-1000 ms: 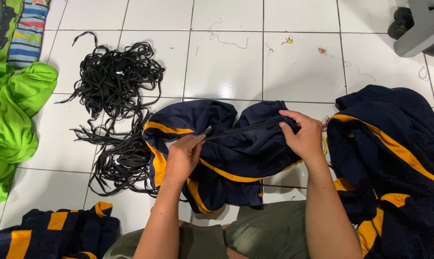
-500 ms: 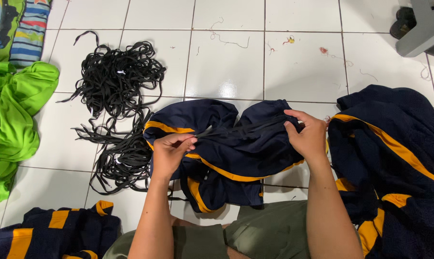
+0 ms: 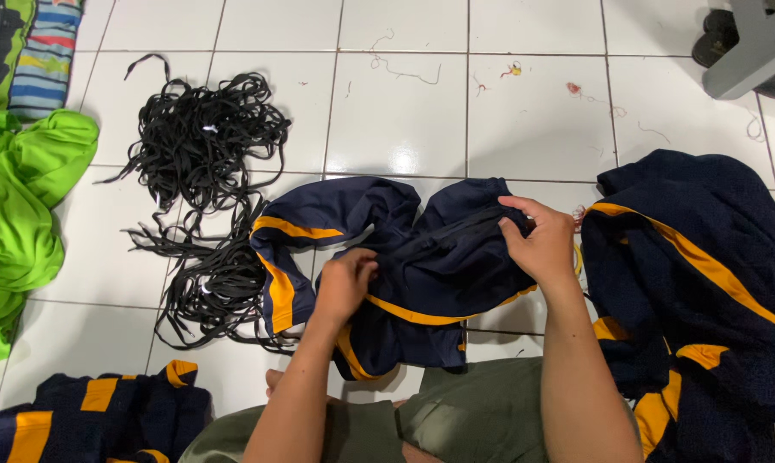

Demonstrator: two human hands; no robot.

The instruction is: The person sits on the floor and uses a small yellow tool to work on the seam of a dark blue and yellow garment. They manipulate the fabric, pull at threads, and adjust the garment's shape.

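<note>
I see 2 hands gripping navy shorts [image 3: 439,257] on the floor, centre near: left hand [image 3: 343,287] pinches waistband, right hand [image 3: 542,244] holds it. Black cords [image 3: 203,197] lie left.

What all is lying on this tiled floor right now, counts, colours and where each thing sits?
navy fabric shorts with orange stripes: one, centre, held by both hands
tangle of black cords: one heap, left of the shorts
pile of navy and orange garments: one, right
navy and orange garments: one small pile, bottom left
bright green cloth: one, left edge
striped fabric: one, top left
grey stool leg: one, top right
white floor tiles: scattered thread scraps
left hand: gripping the shorts
right hand: gripping the shorts
</note>
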